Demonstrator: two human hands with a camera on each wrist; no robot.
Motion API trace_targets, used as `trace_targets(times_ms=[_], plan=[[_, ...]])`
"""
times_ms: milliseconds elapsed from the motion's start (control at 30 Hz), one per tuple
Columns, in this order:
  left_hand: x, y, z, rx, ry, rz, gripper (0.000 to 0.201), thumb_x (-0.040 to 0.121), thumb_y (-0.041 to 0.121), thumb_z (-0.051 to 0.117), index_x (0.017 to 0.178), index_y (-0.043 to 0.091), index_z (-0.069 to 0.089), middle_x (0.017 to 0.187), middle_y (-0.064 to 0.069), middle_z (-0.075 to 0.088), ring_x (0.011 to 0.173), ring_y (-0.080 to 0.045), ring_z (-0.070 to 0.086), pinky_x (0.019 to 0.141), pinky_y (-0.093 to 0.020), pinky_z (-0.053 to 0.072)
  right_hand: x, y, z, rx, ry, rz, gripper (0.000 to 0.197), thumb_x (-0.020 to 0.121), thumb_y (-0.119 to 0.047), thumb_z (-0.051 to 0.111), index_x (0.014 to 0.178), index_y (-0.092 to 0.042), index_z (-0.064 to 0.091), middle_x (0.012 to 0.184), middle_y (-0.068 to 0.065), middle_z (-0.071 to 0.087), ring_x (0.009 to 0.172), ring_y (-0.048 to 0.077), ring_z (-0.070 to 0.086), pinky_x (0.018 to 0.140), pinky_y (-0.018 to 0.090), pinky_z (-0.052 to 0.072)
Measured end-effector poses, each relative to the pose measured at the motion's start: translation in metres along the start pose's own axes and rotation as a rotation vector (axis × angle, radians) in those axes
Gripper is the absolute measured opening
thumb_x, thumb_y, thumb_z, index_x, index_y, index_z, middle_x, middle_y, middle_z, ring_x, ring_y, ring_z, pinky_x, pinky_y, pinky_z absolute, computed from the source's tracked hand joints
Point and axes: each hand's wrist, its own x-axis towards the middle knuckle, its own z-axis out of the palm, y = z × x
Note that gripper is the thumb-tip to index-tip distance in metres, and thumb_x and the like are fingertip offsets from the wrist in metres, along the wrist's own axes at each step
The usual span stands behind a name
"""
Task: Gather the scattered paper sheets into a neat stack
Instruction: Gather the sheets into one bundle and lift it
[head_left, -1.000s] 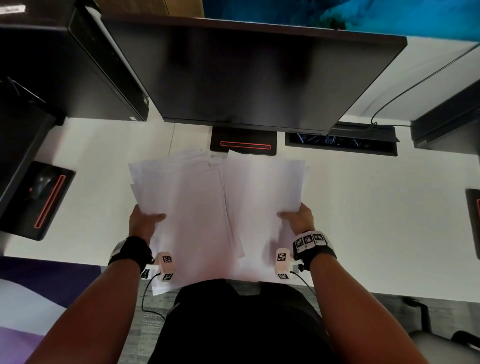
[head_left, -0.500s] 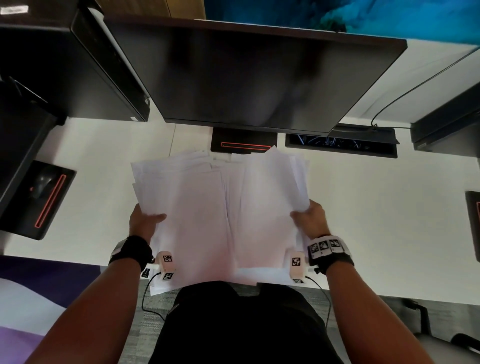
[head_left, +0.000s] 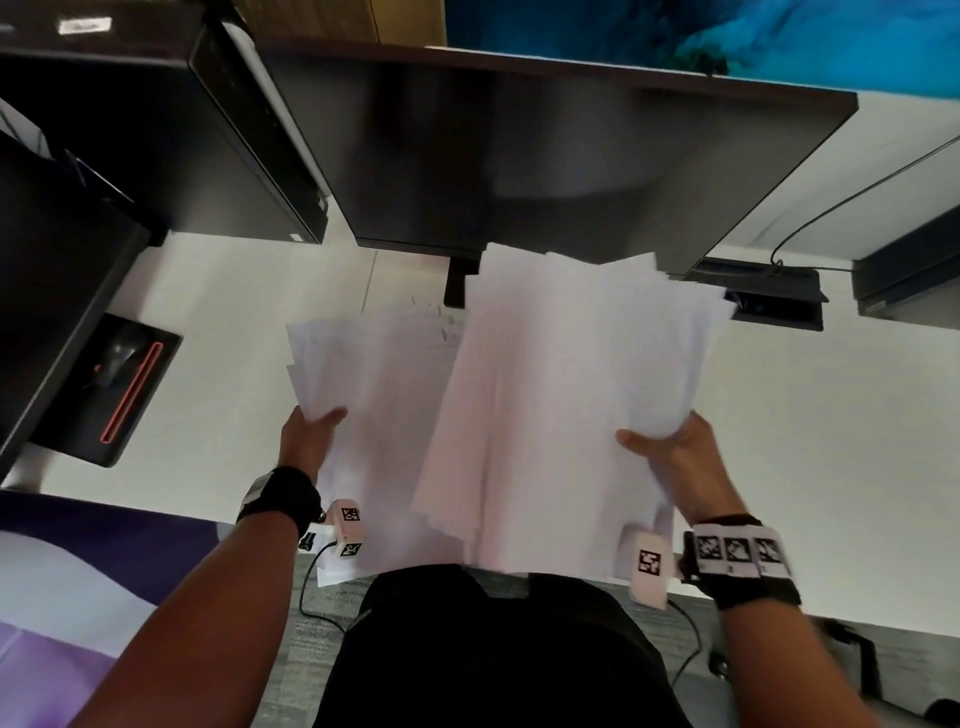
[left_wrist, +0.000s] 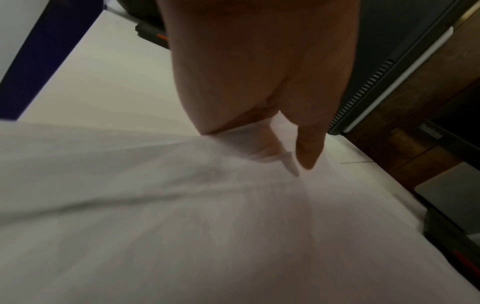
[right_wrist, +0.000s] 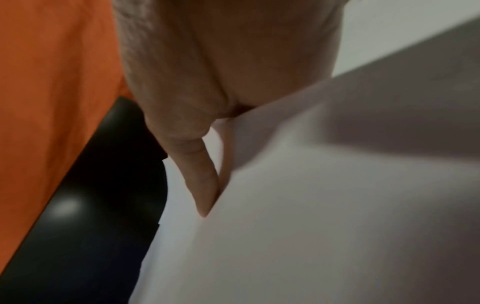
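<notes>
Both grips grasping paper: left hand (head_left: 306, 441) pinches the left batch (head_left: 374, 415), low over the table (head_left: 805, 415); right hand (head_left: 675, 452) pinches the right batch (head_left: 571, 389), lifted and overlapping it, probably to merge. Two fanned batches; sheet count unreadable.

The fingers of both hands are hidden under paper: the left hand (head_left: 306, 441) shows only its thumb over its sheets (head_left: 374, 415), the right hand (head_left: 675, 457) likewise under the raised sheaf (head_left: 561, 405). That sheaf covers the monitor stand (head_left: 456, 283) and the desk's near edge. Both wrist views are blurred, and their edges cut the sheets off.
</notes>
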Motion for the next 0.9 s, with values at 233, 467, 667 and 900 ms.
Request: trace_targets(times_ms=[233, 467, 667, 900], plan=[[0.007, 0.003, -0.008, -0.001, -0.037, -0.077, 0.078, 0.099, 0.065, 0.046, 0.15, 0.006, 0.047, 0.138, -0.005, 0.055, 0.133, -0.027, 0.052, 0.113, -0.041, 0.039, 0.045, 0.062, 0.122, -0.323, -0.037, 0.166, 0.065, 0.079, 0.005, 0.082, 0.136, -0.01, 0.054, 0.106, 0.006, 0.071, 0.109, 0.033, 0.07, 0.082, 0.025, 0.053], [0.011, -0.008, -0.009, -0.068, -0.096, 0.006, 0.053, 0.088, 0.032, 0.08, 0.135, 0.013, 0.063, 0.124, -0.005, 0.071, 0.117, -0.026, 0.066, 0.091, -0.032, 0.049, 0.04, 0.074, 0.198, -0.802, -0.14, 0.147, 0.061, 0.098, -0.019, 0.059, 0.155, -0.009, 0.039, 0.15, 0.017, 0.044, 0.136, 0.037, 0.052, 0.11, 0.037, 0.043], [0.015, -0.013, -0.015, -0.072, -0.19, 0.044, 0.055, 0.07, -0.005, 0.085, 0.121, 0.008, 0.069, 0.116, -0.017, 0.074, 0.096, -0.026, 0.07, 0.08, -0.029, 0.054, 0.047, 0.072, 0.149, -0.855, 0.409, 0.272, 0.075, 0.083, -0.045, 0.075, 0.146, -0.018, 0.044, 0.149, 0.013, 0.036, 0.132, 0.037, 0.042, 0.103, 0.052, 0.042], [0.008, -0.012, -0.009, -0.106, -0.148, 0.015, 0.052, 0.072, -0.012, 0.08, 0.12, 0.004, 0.067, 0.103, -0.013, 0.072, 0.089, -0.024, 0.066, 0.074, -0.028, 0.053, 0.062, 0.071, 0.095, -0.696, 0.457, 0.515, 0.092, 0.077, -0.054, 0.083, 0.143, -0.004, 0.043, 0.144, 0.017, 0.048, 0.135, 0.037, 0.048, 0.111, 0.052, 0.039]])
